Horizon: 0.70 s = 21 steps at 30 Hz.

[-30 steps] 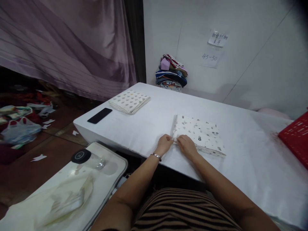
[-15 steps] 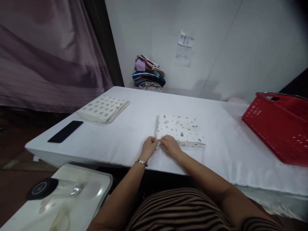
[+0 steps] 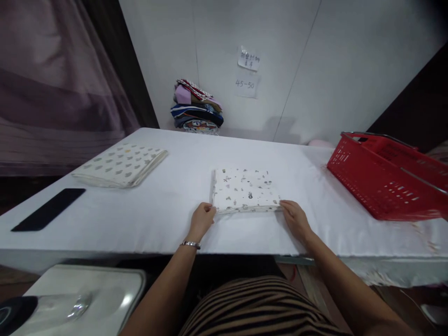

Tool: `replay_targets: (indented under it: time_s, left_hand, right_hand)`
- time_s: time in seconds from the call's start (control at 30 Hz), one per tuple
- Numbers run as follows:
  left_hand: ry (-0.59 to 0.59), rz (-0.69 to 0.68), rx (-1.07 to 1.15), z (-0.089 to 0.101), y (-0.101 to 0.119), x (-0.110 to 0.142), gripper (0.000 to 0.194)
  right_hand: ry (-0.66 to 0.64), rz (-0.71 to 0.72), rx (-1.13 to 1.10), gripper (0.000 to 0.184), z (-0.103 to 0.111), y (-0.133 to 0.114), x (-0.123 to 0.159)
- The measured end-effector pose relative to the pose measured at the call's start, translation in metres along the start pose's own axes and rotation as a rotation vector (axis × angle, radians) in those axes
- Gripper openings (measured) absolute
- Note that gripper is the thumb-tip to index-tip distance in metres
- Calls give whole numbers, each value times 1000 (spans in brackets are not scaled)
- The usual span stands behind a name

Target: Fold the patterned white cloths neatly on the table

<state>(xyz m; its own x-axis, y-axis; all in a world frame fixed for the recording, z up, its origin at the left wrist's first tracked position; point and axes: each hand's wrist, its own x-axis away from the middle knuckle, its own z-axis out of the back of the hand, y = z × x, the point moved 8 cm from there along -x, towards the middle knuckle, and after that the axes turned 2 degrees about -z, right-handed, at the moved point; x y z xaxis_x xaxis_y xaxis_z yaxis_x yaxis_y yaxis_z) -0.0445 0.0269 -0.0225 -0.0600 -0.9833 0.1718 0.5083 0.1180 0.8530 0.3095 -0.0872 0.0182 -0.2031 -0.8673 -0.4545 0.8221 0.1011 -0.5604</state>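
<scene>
A folded white cloth with small grey prints [image 3: 245, 189] lies flat on the white-covered table [image 3: 189, 158] in front of me. My left hand [image 3: 203, 219] pinches its near left corner between thumb and fingers. At the near right corner, my right hand [image 3: 294, 216] grips the cloth's edge, thumb on top. The layered near edge of the cloth runs straight between both hands. Over to the left rests a second folded cloth, cream with grey hearts [image 3: 121, 165], apart from my hands.
A red plastic basket [image 3: 381, 182] stands on the table's right. A dark flat slab [image 3: 49, 210] lies at the left. Against the wall sits a stack of folded clothes [image 3: 198, 109]. Below left is a pale surface [image 3: 115, 291] with a clear, dark-ended object [image 3: 59, 305].
My right hand has slid from the cloth's left corner to its near right corner. My left hand stays at the left corner. The camera view has shifted rightward.
</scene>
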Motion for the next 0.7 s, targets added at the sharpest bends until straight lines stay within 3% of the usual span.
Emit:
replay_targets:
  time_s: [0.1, 0.23, 0.4, 0.7]
  left_hand:
    - [-9, 6, -15, 0, 1, 0, 23]
    - [-19, 36, -21, 2, 5, 2, 24]
    - [-21, 26, -12, 2, 6, 3, 23]
    - [-19, 4, -5, 1, 4, 1, 23]
  right_hand:
    - [23, -367, -181, 34, 5, 36, 1]
    - [-173, -712, -320, 35, -15, 47, -3]
    - [-359, -818, -249, 35, -23, 42, -15]
    - [-489, -843, -276, 37, -28, 38, -22]
